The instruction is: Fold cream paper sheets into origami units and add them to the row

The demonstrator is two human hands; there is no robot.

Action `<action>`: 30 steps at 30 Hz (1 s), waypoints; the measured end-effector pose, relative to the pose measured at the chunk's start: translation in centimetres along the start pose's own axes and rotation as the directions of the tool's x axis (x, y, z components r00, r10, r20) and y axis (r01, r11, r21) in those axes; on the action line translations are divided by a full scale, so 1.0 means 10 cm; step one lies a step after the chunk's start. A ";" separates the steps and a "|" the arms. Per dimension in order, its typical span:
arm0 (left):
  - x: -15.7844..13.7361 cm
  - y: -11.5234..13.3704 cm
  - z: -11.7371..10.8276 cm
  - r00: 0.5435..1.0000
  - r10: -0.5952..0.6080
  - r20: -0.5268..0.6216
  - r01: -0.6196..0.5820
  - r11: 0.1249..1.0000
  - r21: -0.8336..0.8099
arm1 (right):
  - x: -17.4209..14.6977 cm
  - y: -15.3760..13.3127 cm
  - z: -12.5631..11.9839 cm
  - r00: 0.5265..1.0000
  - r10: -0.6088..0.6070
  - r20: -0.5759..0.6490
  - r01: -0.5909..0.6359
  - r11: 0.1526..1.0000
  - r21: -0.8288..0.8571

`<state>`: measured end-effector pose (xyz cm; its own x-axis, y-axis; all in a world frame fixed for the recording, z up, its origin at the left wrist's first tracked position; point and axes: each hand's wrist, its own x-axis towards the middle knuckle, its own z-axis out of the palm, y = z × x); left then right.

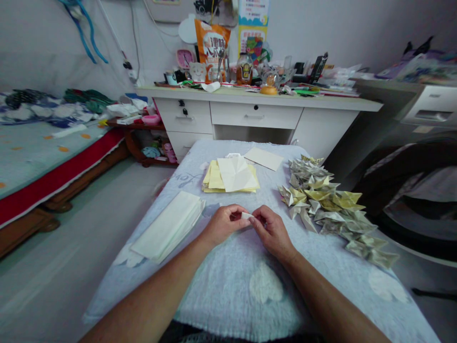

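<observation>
Between my two hands is a small folded piece of white paper [246, 216], mostly covered by fingers. My left hand [225, 222] pinches its left side, and my right hand [270, 229] grips it from the right with thumb and fingers. Just beyond them lies a stack of yellow paper sheets [214, 178] with a creased white sheet [237, 174] on top. To the left rests a thick bundle of long pale paper [169, 226]. Rows of folded paper pieces [332, 205], grey and yellowish with pointed tips, spread along the right side.
A pale flat card [264, 158] lies at the far end of the cloth-covered table [228, 290]. Beyond stands a white desk [255, 114] crowded with a jar [244, 70], an orange bag [211, 47] and a pink clock [184, 59]. A bed is at left, a washing machine [421, 157] at right.
</observation>
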<state>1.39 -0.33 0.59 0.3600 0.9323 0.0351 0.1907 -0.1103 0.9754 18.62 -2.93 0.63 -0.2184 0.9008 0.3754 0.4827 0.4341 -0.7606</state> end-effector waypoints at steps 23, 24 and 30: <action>0.02 -0.08 -0.01 0.998 -0.027 0.052 0.036 0.984 -0.173 | -0.01 -0.01 0.00 0.996 0.060 0.073 -0.061 0.998 0.012; 0.02 -0.09 -0.01 0.998 -0.027 0.051 0.037 0.980 -0.196 | -0.01 -0.01 0.00 0.995 0.064 0.082 -0.066 0.998 0.015; 0.01 -0.04 0.01 0.998 -0.032 0.063 0.049 0.956 -0.289 | 0.00 0.00 0.02 0.991 0.053 0.122 -0.057 0.998 0.030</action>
<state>1.43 -0.25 0.22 0.4102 0.9119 -0.0098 -0.0639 0.0395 0.9972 18.50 -2.93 0.51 -0.2938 0.9178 0.2671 0.4689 0.3819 -0.7964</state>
